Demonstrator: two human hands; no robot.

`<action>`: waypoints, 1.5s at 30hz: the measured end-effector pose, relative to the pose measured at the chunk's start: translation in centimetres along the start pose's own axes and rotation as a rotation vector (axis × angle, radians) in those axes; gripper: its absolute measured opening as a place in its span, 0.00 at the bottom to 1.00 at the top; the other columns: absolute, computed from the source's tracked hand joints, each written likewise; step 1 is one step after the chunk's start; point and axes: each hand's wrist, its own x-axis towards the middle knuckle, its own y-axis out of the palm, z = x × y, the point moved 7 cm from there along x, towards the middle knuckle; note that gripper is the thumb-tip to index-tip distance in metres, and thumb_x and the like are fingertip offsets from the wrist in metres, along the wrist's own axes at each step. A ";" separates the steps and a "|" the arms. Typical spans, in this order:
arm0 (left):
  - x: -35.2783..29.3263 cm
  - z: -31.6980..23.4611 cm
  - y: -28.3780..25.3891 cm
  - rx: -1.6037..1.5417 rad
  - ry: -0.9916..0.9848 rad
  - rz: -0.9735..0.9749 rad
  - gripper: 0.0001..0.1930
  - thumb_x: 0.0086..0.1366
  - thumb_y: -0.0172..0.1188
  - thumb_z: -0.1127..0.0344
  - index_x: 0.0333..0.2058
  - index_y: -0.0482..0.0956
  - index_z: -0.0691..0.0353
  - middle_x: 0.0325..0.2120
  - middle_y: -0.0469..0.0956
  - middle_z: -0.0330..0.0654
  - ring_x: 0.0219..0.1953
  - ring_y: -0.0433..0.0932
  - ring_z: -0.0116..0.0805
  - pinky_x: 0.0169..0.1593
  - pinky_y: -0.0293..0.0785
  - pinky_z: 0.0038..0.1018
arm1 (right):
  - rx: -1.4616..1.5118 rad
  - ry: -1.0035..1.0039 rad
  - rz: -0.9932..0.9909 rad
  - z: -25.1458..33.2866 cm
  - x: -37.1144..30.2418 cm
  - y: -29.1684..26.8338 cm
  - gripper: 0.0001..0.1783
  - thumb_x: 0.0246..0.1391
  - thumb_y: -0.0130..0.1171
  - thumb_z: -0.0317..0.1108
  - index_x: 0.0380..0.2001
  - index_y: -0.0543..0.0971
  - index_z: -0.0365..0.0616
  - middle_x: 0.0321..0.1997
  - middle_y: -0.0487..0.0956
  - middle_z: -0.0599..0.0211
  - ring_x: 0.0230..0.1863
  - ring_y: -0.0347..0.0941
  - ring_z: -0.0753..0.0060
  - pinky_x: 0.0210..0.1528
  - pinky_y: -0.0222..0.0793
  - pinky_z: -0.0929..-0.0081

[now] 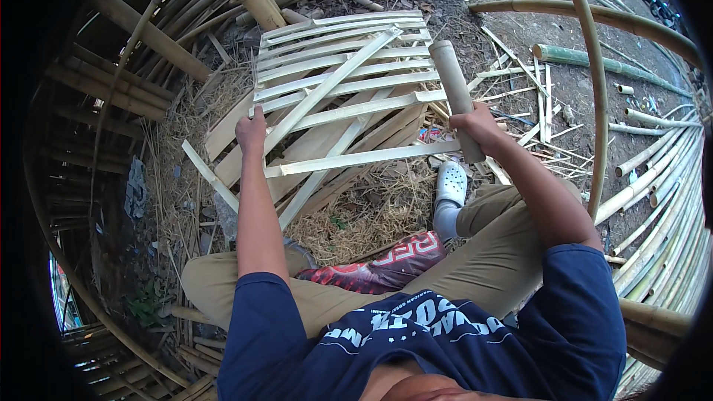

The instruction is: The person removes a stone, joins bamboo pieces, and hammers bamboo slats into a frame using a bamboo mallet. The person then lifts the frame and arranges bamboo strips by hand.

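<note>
In front of me lies a lattice of pale split-bamboo slats [345,67], several set crosswise in rows with long slats running diagonally through them. My left hand [251,131] is closed at the lattice's left edge, gripping the end of a bamboo slat. At the right edge, my right hand [477,123] is wrapped round a thick, round bamboo or wooden length [450,74], held beside the slat ends. The nearest crosswise slat [364,158] sits apart from the other rows, its right end by the lower end of the round length.
Wide boards [316,145] and straw [353,223] lie under the lattice. A green bamboo pole [609,67], thin split offcuts [546,104] and a stack of poles [661,193] are on the right. A curved upright pole [596,96] stands near my right arm. Bamboo framework [141,37] rises on the left.
</note>
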 end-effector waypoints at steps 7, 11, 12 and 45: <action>-5.2 -5.6 -2.5 0.233 0.328 -0.447 0.27 0.62 0.61 0.47 0.35 0.84 0.72 0.29 0.82 0.55 0.36 0.82 0.57 0.49 0.76 0.46 | 0.056 0.052 0.057 0.4 0.1 -0.4 0.24 0.38 0.67 0.32 0.41 0.76 0.31 0.33 0.77 0.59 0.31 0.75 0.67 0.35 0.73 0.68; -11.0 -6.8 -7.1 -0.013 -0.136 0.366 0.20 0.58 0.64 0.55 0.35 0.84 0.72 0.27 0.81 0.50 0.33 0.80 0.44 0.45 0.74 0.41 | 0.046 0.082 0.040 2.6 0.0 -1.7 0.22 0.39 0.66 0.32 0.39 0.76 0.32 0.33 0.77 0.59 0.29 0.75 0.66 0.33 0.72 0.67; -12.2 -5.3 -8.2 0.053 -0.154 0.395 0.21 0.58 0.65 0.55 0.35 0.85 0.72 0.27 0.80 0.50 0.33 0.78 0.42 0.44 0.73 0.40 | 0.008 0.106 0.021 3.0 0.4 -1.8 0.21 0.40 0.66 0.33 0.39 0.76 0.33 0.32 0.77 0.60 0.28 0.74 0.67 0.32 0.73 0.66; -12.1 18.2 -25.6 -0.381 -0.524 0.044 0.13 0.60 0.62 0.77 0.44 0.78 0.75 0.29 0.83 0.49 0.27 0.85 0.36 0.29 0.84 0.29 | 0.107 0.128 -0.065 3.0 8.0 -5.3 0.23 0.43 0.67 0.38 0.41 0.74 0.38 0.31 0.72 0.63 0.26 0.73 0.65 0.30 0.74 0.63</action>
